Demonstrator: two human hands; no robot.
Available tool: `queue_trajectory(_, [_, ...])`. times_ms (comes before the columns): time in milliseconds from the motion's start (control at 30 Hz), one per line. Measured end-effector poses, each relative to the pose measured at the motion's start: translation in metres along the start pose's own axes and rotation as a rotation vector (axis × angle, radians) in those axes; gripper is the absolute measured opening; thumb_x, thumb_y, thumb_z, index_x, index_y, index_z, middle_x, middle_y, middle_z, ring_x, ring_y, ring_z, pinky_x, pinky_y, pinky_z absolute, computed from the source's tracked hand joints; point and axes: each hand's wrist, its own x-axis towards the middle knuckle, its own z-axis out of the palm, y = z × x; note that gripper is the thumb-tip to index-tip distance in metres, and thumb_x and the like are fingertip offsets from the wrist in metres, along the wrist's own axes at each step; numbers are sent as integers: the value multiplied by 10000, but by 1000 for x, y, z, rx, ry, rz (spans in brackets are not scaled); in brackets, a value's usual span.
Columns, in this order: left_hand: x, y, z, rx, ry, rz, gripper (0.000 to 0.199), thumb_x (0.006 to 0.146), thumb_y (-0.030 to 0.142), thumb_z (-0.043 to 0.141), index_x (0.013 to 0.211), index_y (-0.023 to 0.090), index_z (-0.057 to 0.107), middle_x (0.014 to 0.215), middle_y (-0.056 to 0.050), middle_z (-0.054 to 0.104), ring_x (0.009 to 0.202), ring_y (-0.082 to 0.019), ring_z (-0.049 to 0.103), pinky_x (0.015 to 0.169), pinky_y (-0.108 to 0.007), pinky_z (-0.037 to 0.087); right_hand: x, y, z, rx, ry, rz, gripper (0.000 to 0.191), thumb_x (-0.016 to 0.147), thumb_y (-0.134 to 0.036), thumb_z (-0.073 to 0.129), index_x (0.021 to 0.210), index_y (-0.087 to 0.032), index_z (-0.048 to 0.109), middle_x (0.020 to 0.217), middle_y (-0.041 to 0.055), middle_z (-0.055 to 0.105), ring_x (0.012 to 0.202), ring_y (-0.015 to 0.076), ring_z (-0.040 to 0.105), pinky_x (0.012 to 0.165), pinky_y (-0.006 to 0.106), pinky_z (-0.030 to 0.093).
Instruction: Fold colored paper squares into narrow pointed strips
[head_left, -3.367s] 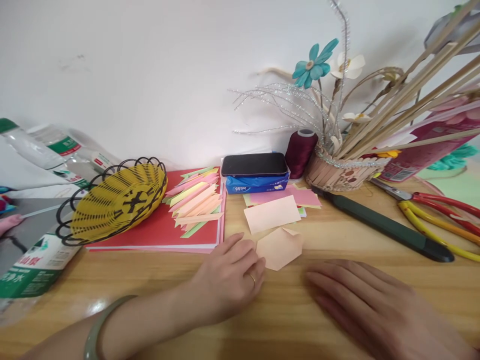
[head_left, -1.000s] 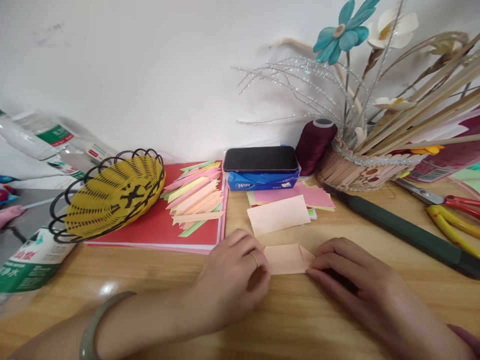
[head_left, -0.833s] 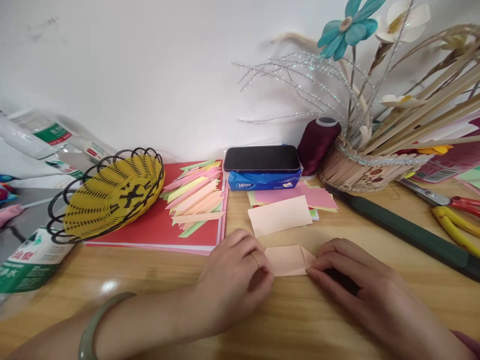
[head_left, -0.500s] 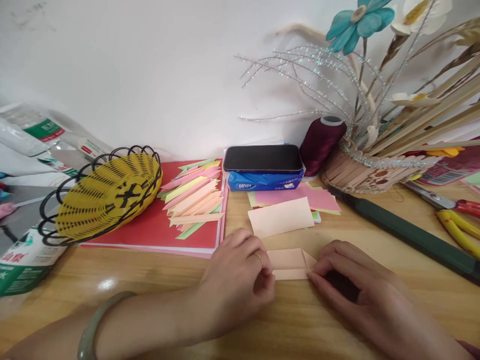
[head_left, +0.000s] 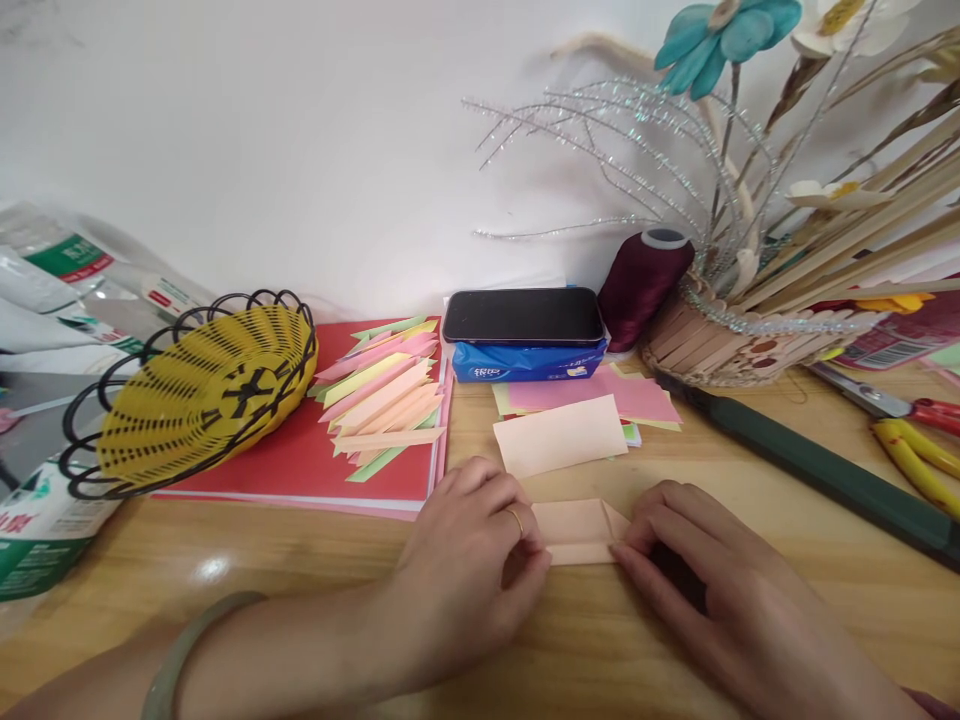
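Note:
A small peach paper (head_left: 574, 525) with fold lines lies on the wooden table between my hands. Its lower edge is folded up in a narrow strip, and its right end comes to a slanted corner. My left hand (head_left: 480, 565), with a ring and a bangle, pinches the left end, which its fingers cover. At the right end, my right hand (head_left: 709, 560) pinches the lower corner between thumb and fingers. Just beyond lies a flat, unfolded peach paper slip (head_left: 562, 435).
Folded paper strips (head_left: 390, 395) lie on a red folder (head_left: 240, 475), beside a yellow basket (head_left: 202, 400). A phone (head_left: 523, 315) rests on a blue tissue pack (head_left: 525, 362). Maroon thread (head_left: 645, 285), a dark green tool (head_left: 817, 470), pliers (head_left: 911, 460) and a flower pot (head_left: 750, 345) stand or lie rightward.
Both hands keep nearly the same pinch on the peach paper. The left forearm has shifted slightly, and the camera view has moved a little.

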Motion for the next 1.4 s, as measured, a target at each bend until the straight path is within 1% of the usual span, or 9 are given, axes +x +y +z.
queue_trajectory(433, [0,3,1,34,4,-13,96,761,135,547,678,162,508,738,-21,563,792,-189,462,680,-335,394,-1,3,2,-40,8,-24,171,877,-218,431,711,-213,475,720,26,530,664,152,528,576,273,451])
queue_trajectory(833, [-1,2,2,96,-64,-35,65,791,152,520,736,161,488,796,-33,528,822,-209,434,690,-359,390,-2,1,3,-78,-2,-38,176,891,-220,419,719,-211,455,724,25,506,671,160,507,592,290,435])
queue_trajectory(933, [-1,2,0,137,-68,7,48,808,124,490,787,158,517,827,-44,526,792,-200,432,670,-353,389,-1,0,3,-94,-7,-32,181,895,-221,407,721,-212,455,734,28,506,681,165,506,608,303,433])
queue_trajectory(1033, [-2,3,1,218,-64,108,165,822,106,487,911,210,579,874,-35,530,815,-197,432,683,-335,385,-2,0,4,-123,10,-43,193,898,-221,391,715,-213,454,731,27,502,676,168,505,606,312,436])
queue_trajectory(1067, [-3,3,3,256,-63,137,194,837,122,496,953,247,589,885,-24,532,820,-193,432,688,-324,383,-1,0,4,-135,23,-46,192,898,-222,389,717,-210,455,732,29,501,669,167,506,598,310,439])
queue_trajectory(1133, [-5,3,9,330,-33,154,139,869,210,530,959,287,603,847,0,531,796,-177,432,685,-299,374,-1,0,4,-165,53,-54,185,900,-219,386,733,-200,462,752,39,511,672,166,515,586,305,451])
queue_trajectory(1200, [-7,2,18,396,57,144,104,879,329,543,881,259,619,756,12,509,753,-160,433,671,-282,361,-3,0,3,-210,56,-104,187,910,-211,367,776,-187,496,808,60,542,707,172,532,602,310,468])
queue_trajectory(1300, [-11,-2,27,491,199,241,129,892,344,528,909,255,621,756,12,505,769,-151,451,697,-293,336,-10,-3,0,-294,57,-309,291,925,-173,278,895,-183,567,866,72,606,769,193,561,673,349,481])
queue_trajectory(1400, [-13,-3,24,589,166,388,186,889,290,543,1066,259,590,841,4,540,816,-155,454,728,-307,316,-22,-7,-2,-422,109,-473,378,891,-76,237,1016,-151,586,925,83,657,864,218,585,777,394,467])
